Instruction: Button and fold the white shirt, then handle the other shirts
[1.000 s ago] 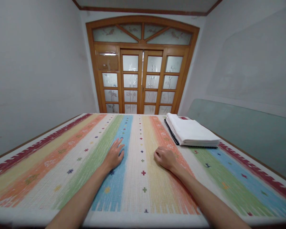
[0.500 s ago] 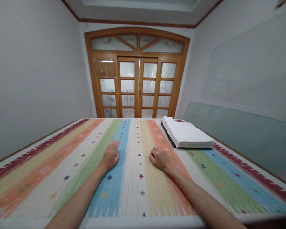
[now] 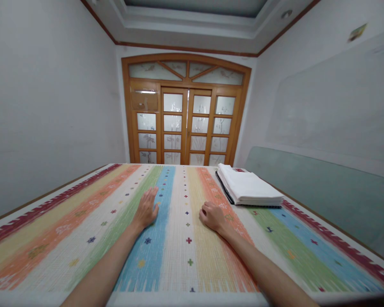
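Folded white cloth [image 3: 248,187], beyond the right hand [image 3: 212,215], to its right, apart

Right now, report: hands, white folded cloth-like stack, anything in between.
Left hand open, right hand curled, both on multicoloured striped tablecloth. White folded cloth-like stack lying flat beyond right hand, untouched. Between right hand and stack: tablecloth, no obstruction seen.

The striped cloth [image 3: 177,260] lies spread flat beneath my left grip [image 3: 146,209], fingers stretched over its green and blue bands, and my loosely curled right grip [image 3: 213,216], over the yellow one. Dark red, orange and white bands run away from me too, with small motifs. Ahead of my right grip, apart from it, lies a neatly folded white stack [image 3: 252,185], dark-edged underneath.
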### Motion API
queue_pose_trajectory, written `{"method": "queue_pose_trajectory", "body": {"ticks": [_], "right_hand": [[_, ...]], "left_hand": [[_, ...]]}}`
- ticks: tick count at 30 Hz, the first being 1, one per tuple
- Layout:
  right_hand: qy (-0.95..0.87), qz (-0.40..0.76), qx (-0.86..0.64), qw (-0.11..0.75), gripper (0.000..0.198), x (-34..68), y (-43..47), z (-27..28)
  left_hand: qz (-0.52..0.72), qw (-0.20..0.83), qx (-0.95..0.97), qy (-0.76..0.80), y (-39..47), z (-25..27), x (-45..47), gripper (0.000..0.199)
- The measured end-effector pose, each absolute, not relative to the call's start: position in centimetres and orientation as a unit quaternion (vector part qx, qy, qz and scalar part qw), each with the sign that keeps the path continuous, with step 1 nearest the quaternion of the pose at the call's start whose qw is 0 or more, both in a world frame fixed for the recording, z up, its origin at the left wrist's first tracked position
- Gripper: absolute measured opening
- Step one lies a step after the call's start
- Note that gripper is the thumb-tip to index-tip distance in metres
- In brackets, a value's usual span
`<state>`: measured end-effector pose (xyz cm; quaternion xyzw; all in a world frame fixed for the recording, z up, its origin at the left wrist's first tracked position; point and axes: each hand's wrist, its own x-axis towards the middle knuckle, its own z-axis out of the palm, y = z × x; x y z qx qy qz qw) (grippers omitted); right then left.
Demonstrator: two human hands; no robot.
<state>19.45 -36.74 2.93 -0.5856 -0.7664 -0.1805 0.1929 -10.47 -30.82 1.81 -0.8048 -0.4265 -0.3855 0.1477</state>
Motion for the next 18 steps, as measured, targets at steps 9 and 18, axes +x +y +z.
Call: {"method": "queue_pose_trajectory", "body": {"ticks": [9, 18], "right_hand": [[-0.757, -0.174, -0.597, 0.201, 0.019, 19.4, -37.1, 3.4], [-0.752, -0.179, -0.599, 0.206, 0.022, 20.4, -34.8, 2.6]], "left_hand": [[-0.359, 0.177, -0.816, -0.418, -30.4, 1.8, -9.8, 0.057], [-0.368, 0.169, -0.822, -0.399, -29.1, 1.7, -9.5, 0.063]]}}
